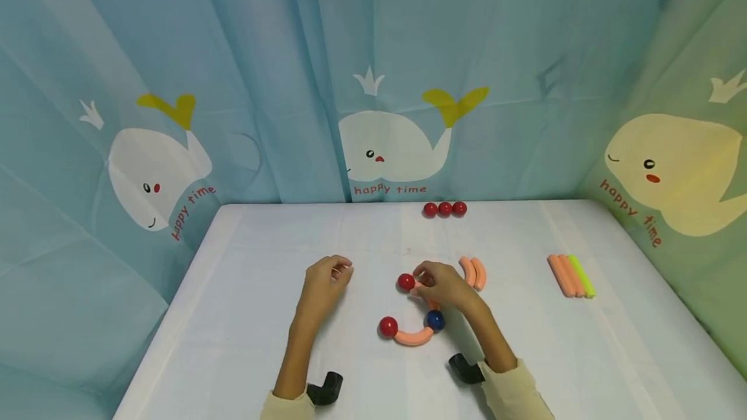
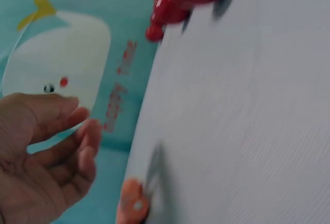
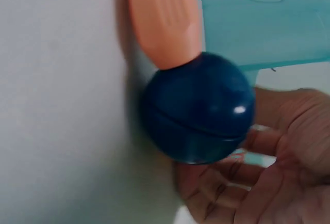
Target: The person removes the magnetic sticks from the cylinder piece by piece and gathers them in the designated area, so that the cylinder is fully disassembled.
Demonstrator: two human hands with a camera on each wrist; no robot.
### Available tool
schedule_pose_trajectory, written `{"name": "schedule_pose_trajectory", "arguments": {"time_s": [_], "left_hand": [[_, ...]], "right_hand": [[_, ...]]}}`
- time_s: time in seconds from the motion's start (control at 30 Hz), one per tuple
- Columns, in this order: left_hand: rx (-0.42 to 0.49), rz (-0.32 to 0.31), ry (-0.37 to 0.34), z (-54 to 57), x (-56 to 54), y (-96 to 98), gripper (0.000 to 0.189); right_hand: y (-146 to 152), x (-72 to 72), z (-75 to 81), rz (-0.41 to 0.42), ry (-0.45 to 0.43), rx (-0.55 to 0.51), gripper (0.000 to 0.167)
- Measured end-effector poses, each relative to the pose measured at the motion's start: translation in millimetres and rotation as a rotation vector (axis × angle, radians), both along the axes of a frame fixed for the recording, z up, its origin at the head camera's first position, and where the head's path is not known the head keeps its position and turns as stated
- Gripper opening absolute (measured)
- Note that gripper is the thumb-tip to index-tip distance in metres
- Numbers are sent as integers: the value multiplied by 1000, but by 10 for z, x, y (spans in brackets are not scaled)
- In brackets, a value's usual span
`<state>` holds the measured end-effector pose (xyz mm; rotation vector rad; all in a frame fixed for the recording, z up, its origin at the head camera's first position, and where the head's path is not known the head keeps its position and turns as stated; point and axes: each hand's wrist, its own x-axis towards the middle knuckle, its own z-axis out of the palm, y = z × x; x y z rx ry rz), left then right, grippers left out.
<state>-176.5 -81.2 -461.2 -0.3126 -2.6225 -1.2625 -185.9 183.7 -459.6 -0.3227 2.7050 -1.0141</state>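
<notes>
My right hand (image 1: pixel 446 285) pinches an orange curved stick (image 1: pixel 432 304) beside a red ball (image 1: pixel 406 282); the hand covers much of that stick. Its other end meets a blue ball (image 1: pixel 434 321). A second curved orange stick (image 1: pixel 414 338) runs from the blue ball to another red ball (image 1: pixel 388 326). In the right wrist view the blue ball (image 3: pixel 198 108) stands in front of my fingers and hides part of them. To the left, my left hand (image 1: pixel 327 280) hovers above the table, fingers loosely bent, holding nothing.
Three red balls (image 1: pixel 445 209) line the table's back edge. Two curved orange sticks (image 1: pixel 474 273) lie just past my right hand. Straight orange sticks (image 1: pixel 565 275) and a yellow-green one (image 1: pixel 581 276) lie at the right. Whale-printed curtains (image 1: pixel 397 148) surround the white table (image 1: pixel 233 316).
</notes>
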Motion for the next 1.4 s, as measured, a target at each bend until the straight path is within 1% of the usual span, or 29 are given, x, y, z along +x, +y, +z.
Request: {"name": "schedule_pose_trajectory", "arguments": {"time_s": [0.17,0.23,0.3,0.37,0.5,0.6,0.7,0.9,1.07,1.17,1.4], "left_hand": [[20,-131,-165,-79,36,196,16],[27,-168,-202,-112,48,249,19],[31,-196,-223,-140,56,288,21],[31,-217,-229,-161,60,318,23],[43,-251,-236,-197,58,355,27],[45,-260,-247,-221,59,382,31],[37,-267,-235,-239,63,415,34],[-7,-269,-178,-260,79,494,32],[-41,-247,-151,-271,95,529,30],[-53,-238,-146,-278,98,542,30],[-69,-215,-142,-273,94,568,29]], "right_hand": [[-27,98,85,-44,-5,114,16],[-47,118,97,-53,2,134,13],[-62,122,95,-53,25,135,11],[-72,119,84,-39,51,117,10],[-81,96,45,42,102,55,9],[-85,84,19,106,139,21,10],[-86,78,2,130,144,6,10],[-77,72,-17,125,96,-14,10],[-76,65,-52,114,77,-26,12],[-82,61,-75,106,75,-30,13],[-75,47,-86,115,86,-19,12]]}}
